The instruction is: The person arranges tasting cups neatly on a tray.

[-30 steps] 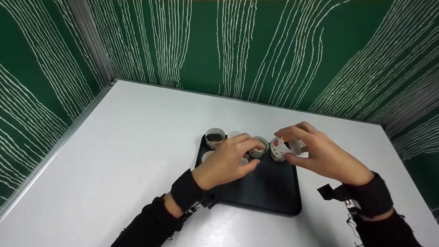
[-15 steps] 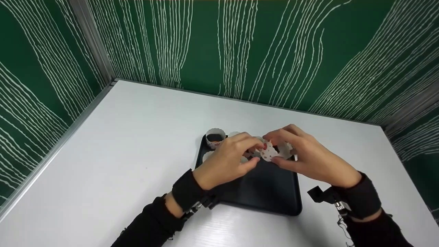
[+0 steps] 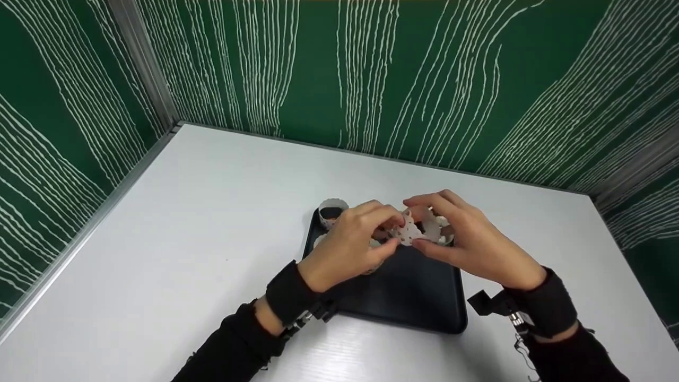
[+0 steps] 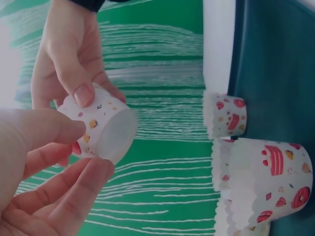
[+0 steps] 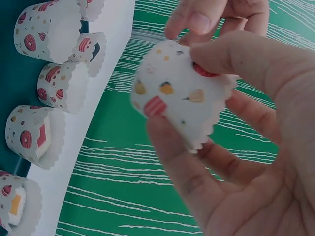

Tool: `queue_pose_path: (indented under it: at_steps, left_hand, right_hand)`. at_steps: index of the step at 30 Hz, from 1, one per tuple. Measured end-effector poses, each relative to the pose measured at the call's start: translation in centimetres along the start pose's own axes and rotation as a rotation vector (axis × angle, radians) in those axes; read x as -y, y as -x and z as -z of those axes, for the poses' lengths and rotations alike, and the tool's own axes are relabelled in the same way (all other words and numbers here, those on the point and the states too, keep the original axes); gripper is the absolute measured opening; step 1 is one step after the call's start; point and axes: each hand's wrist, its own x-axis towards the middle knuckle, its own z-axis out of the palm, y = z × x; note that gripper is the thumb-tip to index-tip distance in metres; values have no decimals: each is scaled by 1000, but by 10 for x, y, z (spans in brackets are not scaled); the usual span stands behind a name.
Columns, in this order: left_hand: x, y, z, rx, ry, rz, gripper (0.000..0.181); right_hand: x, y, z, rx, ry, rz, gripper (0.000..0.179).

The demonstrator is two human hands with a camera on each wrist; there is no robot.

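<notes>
A white paper baking cup (image 3: 407, 232) with a printed pattern is held tilted above the back of the tray by my right hand (image 3: 469, 236). In the right wrist view, the thumb and fingertips pinch its side (image 5: 172, 78), with the scalloped rim toward the palm. My left hand (image 3: 345, 244) is curved close to the cup's base, thumb and fingers apart. Whether it touches the cup I cannot tell. The left wrist view shows the base (image 4: 118, 135) facing away from the right hand. The cup's inside is hidden.
A black tray (image 3: 408, 292) lies on the white table (image 3: 238, 212). Several similar cups stand on it, one at the back left (image 3: 333, 209). Two cups in the right wrist view contain pale pieces, one with red (image 5: 43, 137), one with orange (image 5: 15, 206). Green, white-lined panels surround the table.
My right hand has moved left with the baking cup, from the tray's back right corner to my left fingertips. My left hand has stayed almost in place.
</notes>
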Motion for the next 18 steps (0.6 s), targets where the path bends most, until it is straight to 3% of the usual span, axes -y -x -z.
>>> queue_pose_path:
  at_steps: [9, 18]
  left_hand:
    - [2, -2, 3, -31, 21, 31, 17]
    - [4, -2, 6, 2, 54, 88, 42]
  right_hand:
    - [-4, -2, -9, -43, -162, 6, 72]
    - [-8, 2, -12, -32, -282, -81, 75]
